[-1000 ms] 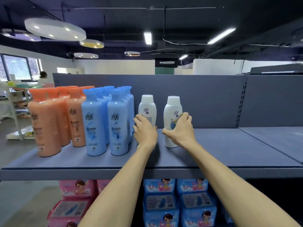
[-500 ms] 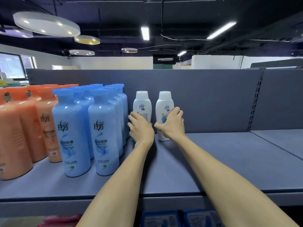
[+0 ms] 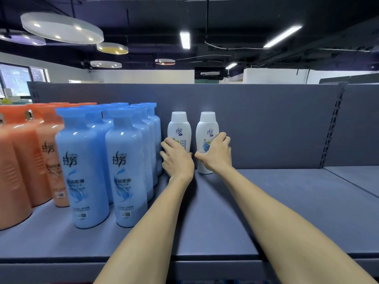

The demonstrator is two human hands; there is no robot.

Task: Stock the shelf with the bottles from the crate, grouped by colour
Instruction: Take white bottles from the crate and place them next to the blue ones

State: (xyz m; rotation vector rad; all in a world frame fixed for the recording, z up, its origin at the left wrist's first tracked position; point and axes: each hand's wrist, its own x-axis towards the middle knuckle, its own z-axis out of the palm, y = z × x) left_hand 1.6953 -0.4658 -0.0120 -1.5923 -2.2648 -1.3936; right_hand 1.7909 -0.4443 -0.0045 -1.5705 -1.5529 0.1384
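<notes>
Both white btls pushed further back on shelf (image 3: 266, 212) since prev frame.
L hand (image 3: 178, 158) grips left white bottle (image 3: 179, 130), R hand (image 3: 215, 155) grips right white bottle (image 3: 206, 132); blue btls (image 3: 106, 160) just beside.

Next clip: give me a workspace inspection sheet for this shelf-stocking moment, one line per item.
Surface: grey metal shelf, bare on the right.
Job's things: orange plastic bottles far left; blue plastic bottles beside them; two white plastic bottles, left one, right one, upright near the back panel. Crate not in view.
Clutter: nothing seen.
Grippers: left hand grips the left white bottle; right hand grips the right white bottle.
Cables: thin wires along the dark ceiling.
Surroundings: round ceiling lamps, strip lights, a window at left.
</notes>
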